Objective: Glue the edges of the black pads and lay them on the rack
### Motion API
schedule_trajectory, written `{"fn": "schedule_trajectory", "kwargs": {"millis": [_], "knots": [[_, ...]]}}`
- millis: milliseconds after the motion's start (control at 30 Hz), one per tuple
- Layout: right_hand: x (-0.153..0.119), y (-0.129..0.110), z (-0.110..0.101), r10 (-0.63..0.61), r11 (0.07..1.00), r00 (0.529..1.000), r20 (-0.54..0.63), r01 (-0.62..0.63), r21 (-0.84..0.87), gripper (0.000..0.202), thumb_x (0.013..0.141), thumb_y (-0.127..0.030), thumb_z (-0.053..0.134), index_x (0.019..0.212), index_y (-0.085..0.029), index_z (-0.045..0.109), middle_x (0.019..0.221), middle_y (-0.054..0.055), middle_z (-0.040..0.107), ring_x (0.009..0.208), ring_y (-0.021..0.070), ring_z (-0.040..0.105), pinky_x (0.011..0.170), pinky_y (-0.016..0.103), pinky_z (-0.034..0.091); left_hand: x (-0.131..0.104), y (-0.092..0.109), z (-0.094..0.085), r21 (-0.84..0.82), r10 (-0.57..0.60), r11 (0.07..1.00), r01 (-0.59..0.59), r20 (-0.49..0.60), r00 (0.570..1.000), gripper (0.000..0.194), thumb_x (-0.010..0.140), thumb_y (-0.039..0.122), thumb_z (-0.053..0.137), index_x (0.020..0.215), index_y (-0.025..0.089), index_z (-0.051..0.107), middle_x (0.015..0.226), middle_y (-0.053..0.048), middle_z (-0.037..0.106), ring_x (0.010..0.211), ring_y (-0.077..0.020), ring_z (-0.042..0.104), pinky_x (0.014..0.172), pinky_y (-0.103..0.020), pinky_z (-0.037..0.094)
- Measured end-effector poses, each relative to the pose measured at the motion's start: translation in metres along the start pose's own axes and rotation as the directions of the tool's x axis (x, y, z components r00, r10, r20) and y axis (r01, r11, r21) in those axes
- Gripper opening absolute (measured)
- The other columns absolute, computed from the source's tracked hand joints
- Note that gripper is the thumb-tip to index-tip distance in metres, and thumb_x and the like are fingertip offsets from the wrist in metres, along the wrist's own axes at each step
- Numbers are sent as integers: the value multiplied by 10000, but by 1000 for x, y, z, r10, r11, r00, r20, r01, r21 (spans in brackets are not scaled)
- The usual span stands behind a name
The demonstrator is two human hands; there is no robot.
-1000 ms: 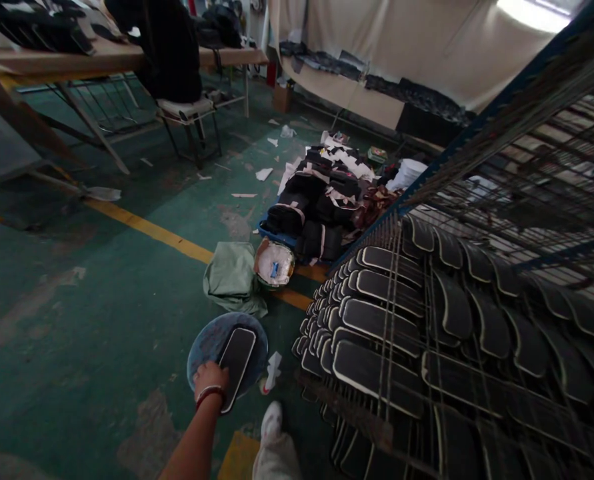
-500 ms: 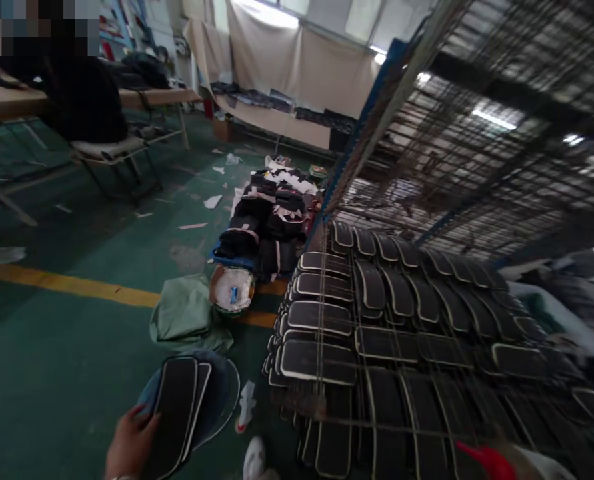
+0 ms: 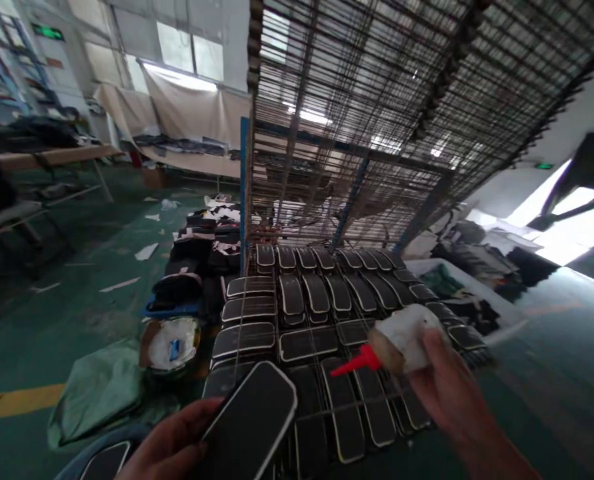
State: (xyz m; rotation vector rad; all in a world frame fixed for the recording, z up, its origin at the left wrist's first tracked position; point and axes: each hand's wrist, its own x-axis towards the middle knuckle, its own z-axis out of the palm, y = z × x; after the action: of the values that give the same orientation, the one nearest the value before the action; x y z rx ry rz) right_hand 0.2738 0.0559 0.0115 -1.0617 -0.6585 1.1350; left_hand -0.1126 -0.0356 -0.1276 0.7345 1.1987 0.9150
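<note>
Black and stiff, the padded panel (image 3: pixel 249 420) sits flat across your left hand (image 3: pixel 169 448), fingers closed under its edge, face up beside the nozzle. Your right hand (image 3: pixel 449 393) wraps tightly around a white glue bottle (image 3: pixel 401 340), its red nozzle (image 3: pixel 354 363) aimed toward the panel, above the wire rack (image 3: pixel 327 313) of similar panels.

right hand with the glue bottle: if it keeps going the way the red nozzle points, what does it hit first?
Probably the black pad held up by the left hand. The right hand holds the glue bottle with its red nozzle aimed left and slightly down. Depth is unclear; it might pass above the pad.
</note>
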Motion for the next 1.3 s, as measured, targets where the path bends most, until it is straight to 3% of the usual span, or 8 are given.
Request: {"fn": "schedule_trajectory", "kwargs": {"millis": [100, 200, 367, 533, 667, 867, 1033, 1300], "knots": [[5, -24, 1, -42, 999, 990, 138, 45, -13, 455, 648, -511, 892, 951, -218, 720, 870, 40, 740, 827, 244, 694, 708, 308, 611, -4, 43, 46, 64, -53, 997, 40, 205, 977, 512, 679, 391, 751, 1176, 280, 692, 1260, -44, 710, 1169, -341, 628, 1021, -484, 480], [8, -40, -4, -74, 997, 970, 233, 78, -7, 391, 695, -501, 864, 934, -229, 718, 807, 28, 722, 820, 251, 685, 759, 351, 596, -7, 74, 75, 176, -116, 983, 60, 331, 936, 489, 681, 371, 709, 1157, 260, 702, 1212, -63, 729, 1092, -343, 665, 971, -501, 501], [9, -46, -20, -63, 998, 947, 316, 66, 2, 383, 736, -470, 840, 995, -223, 704, 872, 40, 726, 829, 253, 675, 815, 382, 570, -13, 106, 107, 323, -181, 944, 72, 321, 930, 433, 613, 334, 654, 1030, 265, 746, 1087, -41, 771, 982, -347, 697, 899, -510, 527], [8, -43, -33, -65, 998, 930, 361, 53, 44, 331, 802, -433, 794, 1037, -222, 694, 940, 60, 734, 917, 277, 672, 871, 415, 537, -19, 125, 130, 358, -208, 930, 78, 340, 917, 411, 621, 283, 610, 1004, 261, 756, 1006, -31, 784, 949, -322, 700, 878, -470, 536], [7, -42, -39, -64, 997, 923, 380, 43, 65, 336, 824, -410, 777, 1088, -223, 687, 978, 74, 732, 942, 283, 672, 876, 425, 532, -17, 126, 134, 416, -225, 907, 64, 353, 908, 389, 650, 288, 608, 1010, 248, 752, 988, -41, 784, 916, -293, 704, 852, -438, 549], [4, -39, -44, -72, 996, 919, 388, 45, 79, 336, 837, -389, 768, 1121, -232, 683, 946, 71, 738, 944, 283, 674, 874, 433, 536, -10, 112, 122, 407, -218, 911, 72, 325, 920, 414, 603, 312, 645, 997, 247, 753, 994, -50, 784, 917, -327, 704, 835, -473, 559], [1, -37, -45, -82, 995, 908, 410, 50, 89, 307, 856, -377, 753, 1128, -252, 686, 947, 61, 741, 962, 271, 671, 898, 416, 523, -11, 112, 119, 341, -199, 937, 75, 346, 917, 417, 617, 281, 646, 1016, 235, 756, 998, -53, 789, 915, -341, 704, 849, -497, 550], [-5, -37, -49, -83, 993, 886, 457, 32, 118, 306, 865, -359, 744, 1151, -266, 685, 999, 67, 740, 1010, 281, 659, 922, 413, 515, -18, 114, 119, 229, -151, 971, 70, 359, 921, 377, 626, 219, 663, 981, 273, 778, 992, -31, 801, 887, -278, 715, 789, -357, 558]]}}
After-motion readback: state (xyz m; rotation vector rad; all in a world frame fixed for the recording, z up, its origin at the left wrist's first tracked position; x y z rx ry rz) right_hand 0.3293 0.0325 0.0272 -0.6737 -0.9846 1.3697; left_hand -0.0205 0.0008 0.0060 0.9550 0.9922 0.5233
